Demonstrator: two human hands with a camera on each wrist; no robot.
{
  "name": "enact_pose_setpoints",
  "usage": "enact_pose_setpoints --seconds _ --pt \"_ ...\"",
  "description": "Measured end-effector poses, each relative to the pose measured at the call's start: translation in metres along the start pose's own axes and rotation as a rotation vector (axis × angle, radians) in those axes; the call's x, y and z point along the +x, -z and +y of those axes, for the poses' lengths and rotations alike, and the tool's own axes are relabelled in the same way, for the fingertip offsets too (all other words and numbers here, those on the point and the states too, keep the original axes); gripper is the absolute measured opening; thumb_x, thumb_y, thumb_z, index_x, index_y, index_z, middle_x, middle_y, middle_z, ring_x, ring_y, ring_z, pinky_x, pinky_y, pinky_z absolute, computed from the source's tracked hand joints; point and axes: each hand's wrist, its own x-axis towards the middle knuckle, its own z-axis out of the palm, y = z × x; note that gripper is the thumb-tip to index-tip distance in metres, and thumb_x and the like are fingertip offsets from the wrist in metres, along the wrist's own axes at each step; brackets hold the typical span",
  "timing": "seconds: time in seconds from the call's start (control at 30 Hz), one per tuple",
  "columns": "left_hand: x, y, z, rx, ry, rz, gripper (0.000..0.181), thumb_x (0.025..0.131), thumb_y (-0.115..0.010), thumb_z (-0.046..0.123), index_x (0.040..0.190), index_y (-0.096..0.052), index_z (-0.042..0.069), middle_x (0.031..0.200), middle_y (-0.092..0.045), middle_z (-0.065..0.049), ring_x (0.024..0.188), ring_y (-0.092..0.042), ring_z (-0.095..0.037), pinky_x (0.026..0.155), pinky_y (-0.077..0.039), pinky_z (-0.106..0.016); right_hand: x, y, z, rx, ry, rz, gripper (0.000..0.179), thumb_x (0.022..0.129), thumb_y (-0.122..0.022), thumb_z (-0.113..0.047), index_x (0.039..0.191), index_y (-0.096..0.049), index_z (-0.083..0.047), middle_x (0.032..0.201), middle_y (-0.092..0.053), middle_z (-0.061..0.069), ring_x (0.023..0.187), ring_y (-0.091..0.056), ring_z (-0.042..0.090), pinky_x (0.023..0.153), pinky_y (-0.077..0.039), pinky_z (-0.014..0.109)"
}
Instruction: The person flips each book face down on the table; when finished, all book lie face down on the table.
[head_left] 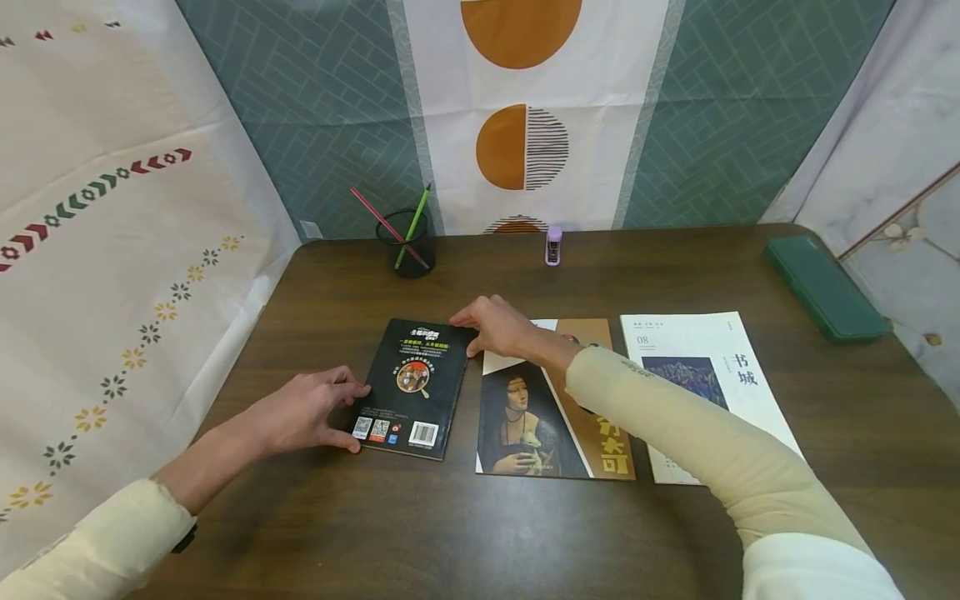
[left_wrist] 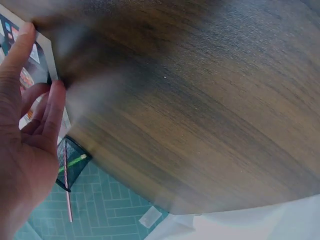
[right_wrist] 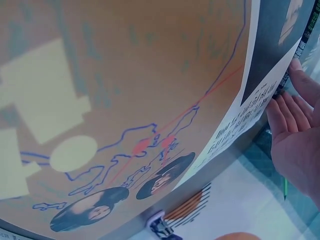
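A black book [head_left: 414,390], with a magnifying-glass picture and a barcode on its cover, lies flat on the table. My left hand [head_left: 309,410] is at its left edge, thumb near the lower corner and fingertips touching the side. At the top right corner, my right hand [head_left: 497,325] touches the book with fingers and thumb apart. To the right lies a magazine [head_left: 528,425] with a painted portrait, partly covered by my right forearm. In the left wrist view, the left hand [left_wrist: 35,125] meets the book's edge. The right wrist view catches the right hand [right_wrist: 297,120] beside the book's edge.
A white book [head_left: 686,375] lies further right, partly under the right sleeve. At the back stand a black mesh pen holder [head_left: 414,250] with a red and a green pencil, and a small purple bottle [head_left: 553,247]. A green case [head_left: 827,287] lies at the right edge.
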Motion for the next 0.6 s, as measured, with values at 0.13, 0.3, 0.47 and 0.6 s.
enact_pose_setpoints --seconds 0.13,0.3,0.47,0.6 --pt "-0.0027 0.0001 0.0021 -0.001 -0.017 -0.004 0.079 0.073 -0.094 0.056 0.127 -0.075 0.002 0.101 -0.06 0.004 0.087 -0.066 -0.009 0.071 -0.057 -0.028 -0.0002 -0.0003 0.0002 0.004 0.002 -0.013 0.06 0.088 -0.085 0.001 0.144 -0.064 0.0 0.143 -0.066 0.011 0.134 -0.063 0.025 0.109 -0.051 0.038" --pt "-0.0047 -0.0014 0.0023 0.006 -0.023 -0.005 0.08 0.071 -0.093 0.061 0.126 -0.076 0.005 0.099 -0.058 0.008 0.09 -0.065 -0.008 0.075 -0.058 -0.029 -0.0014 -0.0006 0.0001 0.014 0.01 -0.033 0.06 0.089 -0.084 0.001 0.145 -0.063 -0.002 0.146 -0.064 0.01 0.135 -0.061 0.025 0.11 -0.05 0.038" --pt "-0.0043 -0.003 0.0005 -0.005 -0.022 -0.019 0.079 0.07 -0.092 0.066 0.122 -0.074 0.009 0.103 -0.058 0.01 0.092 -0.064 -0.008 0.076 -0.058 -0.03 -0.0026 -0.0018 -0.0011 0.03 0.018 -0.037 0.06 0.089 -0.084 0.002 0.145 -0.064 -0.002 0.145 -0.065 0.01 0.135 -0.061 0.025 0.109 -0.051 0.037" --pt "-0.0048 -0.0043 -0.0003 -0.013 -0.03 -0.019 0.078 0.069 -0.09 0.07 0.119 -0.071 0.013 0.106 -0.059 0.009 0.092 -0.062 -0.009 0.075 -0.056 -0.03 -0.004 -0.0027 -0.0016 0.05 0.006 -0.045 0.06 0.089 -0.083 0.002 0.146 -0.064 -0.003 0.146 -0.064 0.01 0.136 -0.061 0.025 0.109 -0.051 0.036"
